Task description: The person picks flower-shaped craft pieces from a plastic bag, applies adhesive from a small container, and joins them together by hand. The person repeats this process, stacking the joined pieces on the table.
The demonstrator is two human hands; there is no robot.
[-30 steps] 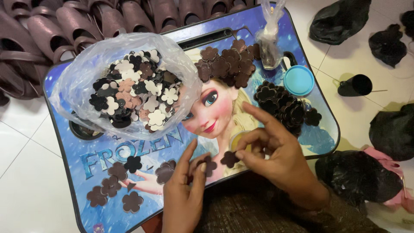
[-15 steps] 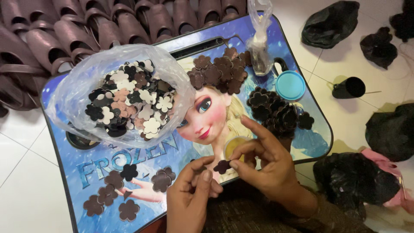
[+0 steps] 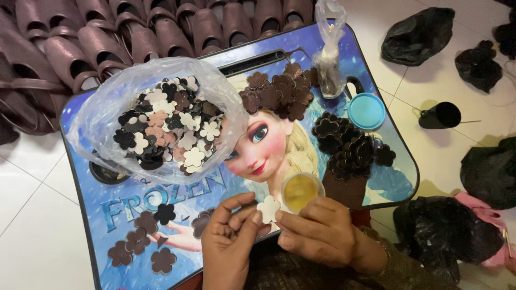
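White floor tiles (image 3: 32, 215) all around, and on them sits my little blue cartoon-print lap bench (image 3: 177, 198) where I'm working. Both hands are down at 6 o'clock. My left hand (image 3: 228, 247) and right hand (image 3: 317, 233) meet over the bench's near edge, and the fingers of both are pinching 1 cream flower cutout (image 3: 268, 208) between them, thumb and forefinger tips pressed onto its petals from either side. It's held just above the bench, flat side facing up at me.

Right next to it, toward 1 o'clock, is a small clear cup of yellow glue (image 3: 301, 191), nearly touching my right fingers. At 10 o'clock there's an open plastic bag (image 3: 107, 102) full of mixed flower pieces (image 3: 164, 131) in cream, pink, brown and black. Brown flowers (image 3: 279, 94) are piled at 12 o'clock, a heap of darker ones (image 3: 349, 147) at 2 o'clock, with a blue round lid (image 3: 366, 110) just above that heap. A few loose brown flowers (image 3: 141, 241) lie at 8 o'clock. Rows of brown sandals (image 3: 80, 37) are stacked beyond the bench's far edge, and black bags (image 3: 416, 32) sit on the tiles off to the right.
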